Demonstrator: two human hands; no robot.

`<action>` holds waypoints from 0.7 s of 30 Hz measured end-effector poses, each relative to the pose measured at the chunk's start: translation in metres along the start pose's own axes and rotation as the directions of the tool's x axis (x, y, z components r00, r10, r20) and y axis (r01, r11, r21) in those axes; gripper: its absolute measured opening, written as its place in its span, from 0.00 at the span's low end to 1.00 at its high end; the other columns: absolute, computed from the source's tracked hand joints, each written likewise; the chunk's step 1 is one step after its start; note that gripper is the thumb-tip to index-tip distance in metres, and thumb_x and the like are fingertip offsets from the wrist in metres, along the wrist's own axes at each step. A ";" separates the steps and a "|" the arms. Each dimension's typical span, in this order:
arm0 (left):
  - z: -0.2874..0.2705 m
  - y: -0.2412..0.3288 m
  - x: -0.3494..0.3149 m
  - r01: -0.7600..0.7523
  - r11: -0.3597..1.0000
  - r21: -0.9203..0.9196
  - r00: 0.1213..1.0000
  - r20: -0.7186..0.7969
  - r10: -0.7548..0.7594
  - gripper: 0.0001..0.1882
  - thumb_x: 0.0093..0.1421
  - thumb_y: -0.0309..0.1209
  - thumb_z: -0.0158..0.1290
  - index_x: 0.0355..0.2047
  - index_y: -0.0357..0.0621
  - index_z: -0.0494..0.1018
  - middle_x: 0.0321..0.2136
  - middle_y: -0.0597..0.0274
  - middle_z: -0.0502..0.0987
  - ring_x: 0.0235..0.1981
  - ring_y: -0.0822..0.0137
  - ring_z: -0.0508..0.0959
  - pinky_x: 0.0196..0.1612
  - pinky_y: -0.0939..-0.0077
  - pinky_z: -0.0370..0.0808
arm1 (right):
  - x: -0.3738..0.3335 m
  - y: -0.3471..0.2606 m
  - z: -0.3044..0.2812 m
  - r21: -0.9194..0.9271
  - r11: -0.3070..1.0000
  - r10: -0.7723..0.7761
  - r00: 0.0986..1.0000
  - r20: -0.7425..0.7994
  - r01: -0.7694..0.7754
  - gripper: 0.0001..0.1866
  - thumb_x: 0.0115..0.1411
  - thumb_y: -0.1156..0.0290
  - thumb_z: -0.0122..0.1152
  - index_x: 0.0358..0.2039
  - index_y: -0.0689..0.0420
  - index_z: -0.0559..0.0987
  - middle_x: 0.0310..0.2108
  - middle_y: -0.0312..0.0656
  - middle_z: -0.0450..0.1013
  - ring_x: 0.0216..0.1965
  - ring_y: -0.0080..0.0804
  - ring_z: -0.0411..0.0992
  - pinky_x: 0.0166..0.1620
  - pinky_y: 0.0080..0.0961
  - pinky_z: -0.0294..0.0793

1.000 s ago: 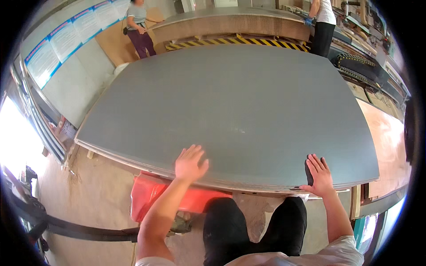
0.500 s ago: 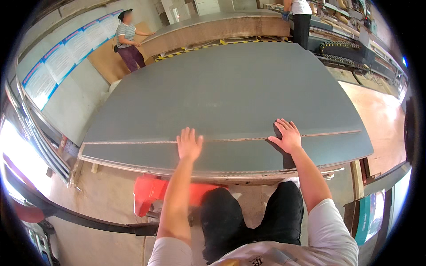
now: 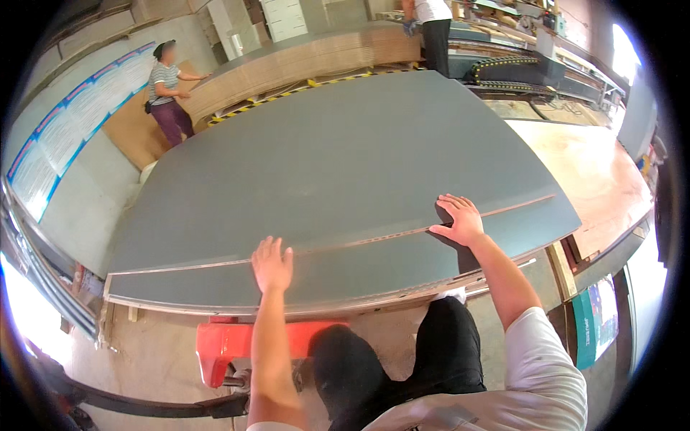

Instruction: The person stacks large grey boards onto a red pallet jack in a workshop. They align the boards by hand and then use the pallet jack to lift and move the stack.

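Observation:
A large grey panel (image 3: 316,172) lies flat in front of me at the top of a low stack. A thin pale strip, seemingly an exposed board edge (image 3: 359,241), runs across it near my side, with a narrow grey band (image 3: 345,273) between it and the stack's front edge. My left hand (image 3: 273,267) rests palm down across this pale line, left of the middle, its fingers stretched out. Farther right, my right hand (image 3: 461,221) lies open on the grey surface by the same line, thumb spread toward the left. Neither hand grasps anything.
Red metal equipment (image 3: 226,348) stands below the stack's front edge. A pale wooden sheet (image 3: 589,172) lies at the right. Beyond are another panel stack (image 3: 309,61), a person in a striped shirt (image 3: 165,86), a second person (image 3: 435,36) and machinery (image 3: 510,72).
The view has shifted, so the panel sits lower and more tilted in the picture. My left hand has moved left and nearer relative to my right hand; both still lie on the surface.

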State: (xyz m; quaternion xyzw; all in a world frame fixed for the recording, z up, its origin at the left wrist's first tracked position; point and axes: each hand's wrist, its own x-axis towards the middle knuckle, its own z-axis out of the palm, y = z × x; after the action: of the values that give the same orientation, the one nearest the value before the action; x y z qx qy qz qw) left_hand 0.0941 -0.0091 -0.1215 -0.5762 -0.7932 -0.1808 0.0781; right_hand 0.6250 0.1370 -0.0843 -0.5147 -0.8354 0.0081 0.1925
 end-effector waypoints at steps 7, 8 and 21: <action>-0.002 0.001 -0.001 0.014 1.000 0.009 1.000 -0.001 -0.014 0.28 0.77 0.49 0.52 0.71 0.51 0.73 0.77 0.57 0.68 0.79 0.52 0.62 0.83 0.46 0.54 | -0.004 0.005 0.010 0.068 0.997 0.047 0.995 -0.092 -0.041 0.42 0.57 0.37 0.78 0.64 0.52 0.82 0.70 0.35 0.76 0.76 0.36 0.67 0.80 0.46 0.62; -0.003 0.000 -0.001 0.012 1.000 0.008 1.000 0.000 -0.012 0.28 0.77 0.49 0.52 0.71 0.51 0.73 0.77 0.57 0.68 0.79 0.52 0.62 0.83 0.46 0.53 | -0.002 0.004 0.010 0.080 0.996 0.046 0.994 -0.095 -0.038 0.42 0.57 0.37 0.78 0.64 0.52 0.82 0.70 0.34 0.76 0.76 0.36 0.67 0.80 0.46 0.62; 0.001 -0.002 -0.001 0.015 1.000 0.003 1.000 -0.015 -0.015 0.28 0.77 0.49 0.52 0.71 0.52 0.73 0.76 0.57 0.69 0.79 0.52 0.62 0.82 0.45 0.54 | -0.002 0.006 0.008 0.097 0.994 0.057 0.995 -0.080 -0.049 0.43 0.57 0.33 0.76 0.63 0.52 0.83 0.71 0.35 0.76 0.77 0.34 0.66 0.81 0.45 0.59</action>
State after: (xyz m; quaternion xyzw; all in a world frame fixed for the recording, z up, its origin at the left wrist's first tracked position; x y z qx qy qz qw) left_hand 0.0931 -0.0103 -0.1231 -0.5685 -0.7973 -0.1845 0.0836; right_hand 0.6281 0.1390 -0.0937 -0.5269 -0.8115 0.0317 0.2508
